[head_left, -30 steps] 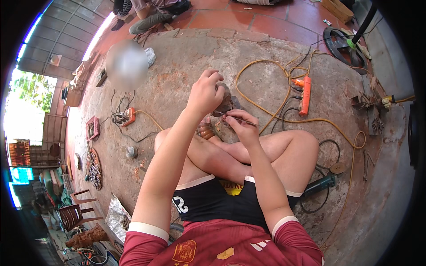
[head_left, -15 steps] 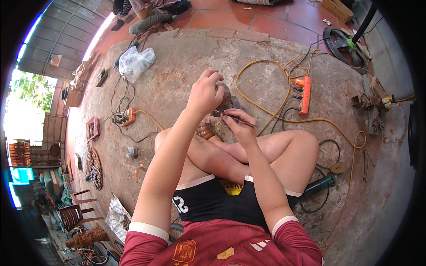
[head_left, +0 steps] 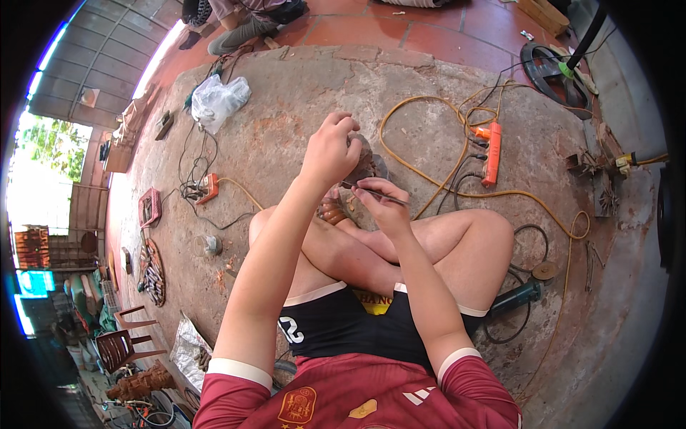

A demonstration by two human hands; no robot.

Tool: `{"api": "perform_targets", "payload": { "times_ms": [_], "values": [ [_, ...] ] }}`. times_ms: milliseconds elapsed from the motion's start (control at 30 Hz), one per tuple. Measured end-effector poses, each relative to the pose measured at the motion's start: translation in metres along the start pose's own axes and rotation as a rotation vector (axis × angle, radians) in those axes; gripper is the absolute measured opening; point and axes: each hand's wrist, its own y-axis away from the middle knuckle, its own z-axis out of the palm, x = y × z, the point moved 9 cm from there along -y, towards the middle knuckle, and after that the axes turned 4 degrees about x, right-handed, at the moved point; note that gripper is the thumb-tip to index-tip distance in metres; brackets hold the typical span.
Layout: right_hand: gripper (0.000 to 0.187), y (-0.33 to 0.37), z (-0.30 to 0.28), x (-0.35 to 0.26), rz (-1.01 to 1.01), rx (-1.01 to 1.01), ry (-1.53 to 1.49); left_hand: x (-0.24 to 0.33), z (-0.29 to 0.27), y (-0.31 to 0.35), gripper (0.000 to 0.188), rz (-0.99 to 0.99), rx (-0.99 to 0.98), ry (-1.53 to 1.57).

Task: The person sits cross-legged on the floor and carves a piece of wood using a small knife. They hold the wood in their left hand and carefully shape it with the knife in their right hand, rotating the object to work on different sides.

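Note:
My left hand (head_left: 332,149) is closed on the near side of a dark brown, uneven lump (head_left: 367,169), which looks carved; much of it is hidden behind the fingers. My right hand (head_left: 386,204) pinches a thin, dark, rod-like hand tool (head_left: 390,196), its tip reaching the lump's lower edge. Whether that tip is a blade or a point is too small to tell. Just below the lump, beside my crossed legs, is a brown ribbed object (head_left: 331,211), partly covered.
An orange power strip (head_left: 491,154) with a looping yellow cord lies to the right. Leftward are a white plastic bag (head_left: 219,102), a small orange socket box (head_left: 207,188), a glass jar (head_left: 208,246) and a bundle of hand tools (head_left: 153,275). Another person (head_left: 246,28) sits at the far left.
My right hand has shifted slightly to the left and down, and the tool in it moved along with it. The left hand and the lump stay almost where they were.

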Motion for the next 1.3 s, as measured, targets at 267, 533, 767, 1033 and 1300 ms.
{"api": "perform_targets", "payload": {
  "times_ms": [267, 533, 767, 1033, 1300],
  "values": [
    [0.014, 0.000, -0.003, -0.001, -0.008, 0.020, -0.018, 0.001, -0.001, 0.000, 0.022, 0.003, 0.011, 0.004],
    [0.014, -0.002, -0.006, 0.001, 0.002, 0.049, 0.016, 0.001, 0.000, -0.002, 0.021, 0.004, 0.010, -0.002],
    [0.014, -0.003, -0.003, -0.001, -0.010, 0.031, 0.089, 0.002, 0.000, -0.003, 0.021, 0.001, 0.001, -0.002],
    [0.013, -0.001, -0.001, 0.002, -0.016, 0.002, 0.093, 0.003, 0.001, -0.003, 0.021, 0.007, 0.005, -0.011],
    [0.013, 0.000, 0.000, -0.004, -0.003, -0.046, 0.137, 0.000, 0.000, -0.001, 0.021, 0.002, 0.010, -0.013]
  ]
}}
